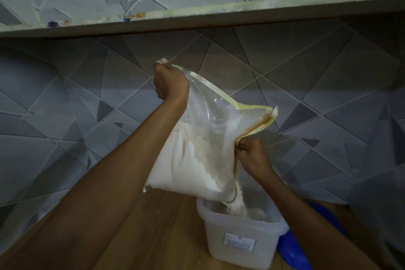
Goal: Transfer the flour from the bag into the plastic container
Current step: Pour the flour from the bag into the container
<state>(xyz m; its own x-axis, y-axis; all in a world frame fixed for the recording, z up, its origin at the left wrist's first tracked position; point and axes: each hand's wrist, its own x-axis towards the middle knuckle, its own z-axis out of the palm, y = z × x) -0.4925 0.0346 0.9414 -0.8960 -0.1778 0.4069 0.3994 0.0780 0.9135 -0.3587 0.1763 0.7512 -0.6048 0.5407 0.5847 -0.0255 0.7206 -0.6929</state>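
Grey tiles cut with slanting lines cover the wall in front of you, and a long shelf crosses it high up. Below, a wooden counter carries the work. The clear plastic bag is the biggest thing you hold — tipped on a slant, its yellow-edged mouth turned down to the right, one corner high at the left. The flour lies heaped in the bag's lower left part, and a stream of it falls from the mouth into the plastic container, which stands on the counter directly under the bag's opening with a small pile already inside. A white label shows on the container's near wall; its print is too blurred to read. A blue object lies just behind and to the right of the container, partly hidden. Your left hand is clenched round the raised corner of the bag — your right hand pinches the mouth's edge, fingers curled tight on the plastic.
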